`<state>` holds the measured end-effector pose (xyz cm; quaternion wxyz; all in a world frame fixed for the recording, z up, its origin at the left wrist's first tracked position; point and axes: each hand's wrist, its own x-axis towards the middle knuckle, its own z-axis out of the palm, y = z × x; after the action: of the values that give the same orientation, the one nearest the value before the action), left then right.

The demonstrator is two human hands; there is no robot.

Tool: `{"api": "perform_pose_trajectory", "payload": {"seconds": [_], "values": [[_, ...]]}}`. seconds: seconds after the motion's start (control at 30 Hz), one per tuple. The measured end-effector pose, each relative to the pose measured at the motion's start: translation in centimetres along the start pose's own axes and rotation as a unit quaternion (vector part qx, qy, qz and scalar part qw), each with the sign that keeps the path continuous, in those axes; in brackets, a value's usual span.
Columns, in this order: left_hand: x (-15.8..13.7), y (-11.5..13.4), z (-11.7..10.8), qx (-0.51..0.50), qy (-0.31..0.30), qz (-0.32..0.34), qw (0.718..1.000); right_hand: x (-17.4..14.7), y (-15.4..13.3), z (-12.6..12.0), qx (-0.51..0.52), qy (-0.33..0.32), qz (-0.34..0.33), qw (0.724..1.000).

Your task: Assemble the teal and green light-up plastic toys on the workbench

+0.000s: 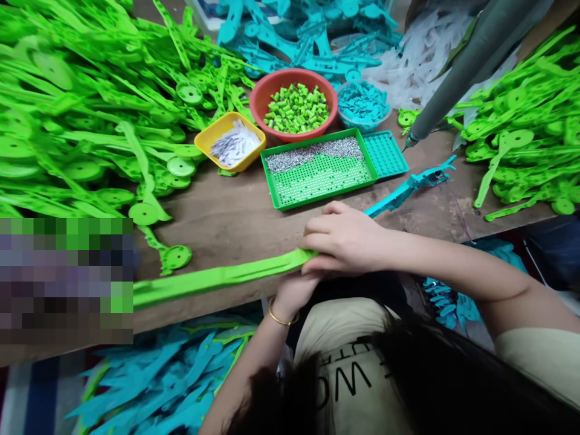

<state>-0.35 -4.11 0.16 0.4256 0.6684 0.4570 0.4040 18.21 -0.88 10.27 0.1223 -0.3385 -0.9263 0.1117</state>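
A long light-green plastic part (222, 277) runs along the front edge of the workbench, its left end lost in a blurred-out patch. Around its right end the fingers of my right hand (342, 238) are closed. Directly below is my left hand (296, 291), with a gold bangle at the wrist; it meets the right hand near that same end, and its fingers are hidden. Just beyond my right hand lies a blue plastic part (403, 192). A green perforated tray (276, 196) holding many small metal pieces, apparently screws, is in front of my hands.
Green part heaps (81, 115) cover the left, with another heap (521, 127) at right. A red bowl (256, 106), yellow bowl (251, 158) and clear tub (365, 124) hold small pieces. A dark hanging tool (466, 69) slants down from upper right. Blue parts (167, 380) lie below the bench.
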Motion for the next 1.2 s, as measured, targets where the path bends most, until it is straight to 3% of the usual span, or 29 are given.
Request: {"api": "perform_pose_trajectory", "payload": {"seconds": [0.07,0.17,0.27,0.43,0.73,0.9,1.2], "values": [[0.1,0.1,0.1,-0.005,0.004,-0.025,1.000,0.1,0.6,-0.6,0.009,-0.013,0.043,0.999],[0.7,1.6,0.2,-0.072,0.033,-0.113,0.990,0.7,1.6,-1.2,0.013,-0.051,0.101,0.994],[2.0,3.5,0.1,-0.206,0.042,-0.216,0.954,1.7,2.5,-1.2,-0.001,-0.074,0.144,0.987],[3.7,4.9,-0.9,-0.325,-0.044,-0.332,0.885,3.0,3.1,-0.6,-0.011,-0.041,0.209,0.977],[2.7,5.9,-1.0,-0.302,-0.002,-0.329,0.895,2.0,2.4,-1.6,0.057,-0.062,0.210,0.974],[2.6,6.1,-1.0,-0.301,-0.014,-0.344,0.889,1.4,2.3,-2.2,0.088,-0.079,0.206,0.971],[2.7,6.2,-1.3,-0.314,-0.023,-0.368,0.875,0.4,3.2,-3.1,0.162,-0.103,0.130,0.973]]}}
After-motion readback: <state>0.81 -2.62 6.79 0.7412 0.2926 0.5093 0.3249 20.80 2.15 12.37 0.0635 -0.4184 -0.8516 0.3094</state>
